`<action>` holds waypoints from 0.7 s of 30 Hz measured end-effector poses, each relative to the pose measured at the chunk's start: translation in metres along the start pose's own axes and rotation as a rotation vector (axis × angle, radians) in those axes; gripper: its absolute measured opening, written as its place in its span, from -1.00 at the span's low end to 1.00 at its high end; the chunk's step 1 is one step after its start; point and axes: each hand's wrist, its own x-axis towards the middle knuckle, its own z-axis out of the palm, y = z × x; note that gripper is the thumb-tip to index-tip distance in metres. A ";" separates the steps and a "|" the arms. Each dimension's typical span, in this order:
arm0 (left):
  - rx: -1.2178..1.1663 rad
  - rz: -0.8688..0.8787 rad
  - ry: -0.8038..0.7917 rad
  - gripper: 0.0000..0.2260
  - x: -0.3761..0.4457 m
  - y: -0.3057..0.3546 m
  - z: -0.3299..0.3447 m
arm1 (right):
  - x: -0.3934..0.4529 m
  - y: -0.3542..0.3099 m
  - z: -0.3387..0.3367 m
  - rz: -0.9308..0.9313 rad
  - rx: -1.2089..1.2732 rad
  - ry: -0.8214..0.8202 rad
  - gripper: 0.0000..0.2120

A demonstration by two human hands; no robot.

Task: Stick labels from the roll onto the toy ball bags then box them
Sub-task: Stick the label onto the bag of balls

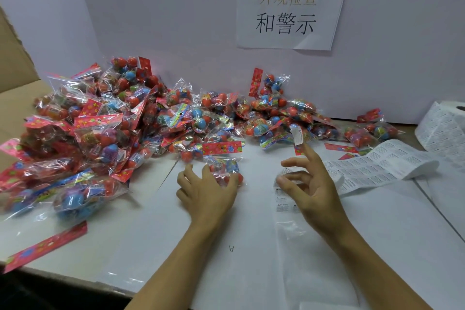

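Furthest left of the fingers stands the box (15,65), its brown flap open and well apart from both hands, and between it and them sprawls the pile (120,118) of clear packets stuffed with red, blue and purple balls under bright header cards. The left hand (206,189) lies just right of the pile's near edge, fingers spread and curled over one bag (222,162), which sits under and just beyond the fingertips; its red flowered header runs crosswise, left to right, on the far side from the palm, with the balls bunched toward the fingers. Right of that, near but not touching, the right hand (305,184) is raised with fingers loosely fanned, and a small white label (298,135) clings to the tip of the uppermost finger (no pinch that I can make out). So the bag lies left of and slightly nearer than the label, and the right hand looks the one to carry it across. Further right the strip (377,165) trails over the table (251,272) back to the roll (442,128).
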 end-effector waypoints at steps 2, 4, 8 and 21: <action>-0.032 0.017 -0.012 -0.36 0.001 0.000 -0.003 | 0.000 0.001 0.000 -0.014 0.000 -0.002 -0.24; -0.195 0.077 -0.019 -0.47 0.001 -0.003 -0.008 | 0.000 0.002 0.000 -0.009 0.005 -0.008 -0.22; -0.812 0.207 -0.150 -0.49 -0.006 0.002 -0.014 | 0.001 0.003 0.001 -0.014 -0.016 -0.017 -0.11; -1.030 0.226 -0.575 -0.77 -0.025 0.015 -0.018 | 0.007 0.006 0.002 0.163 0.293 0.137 -0.08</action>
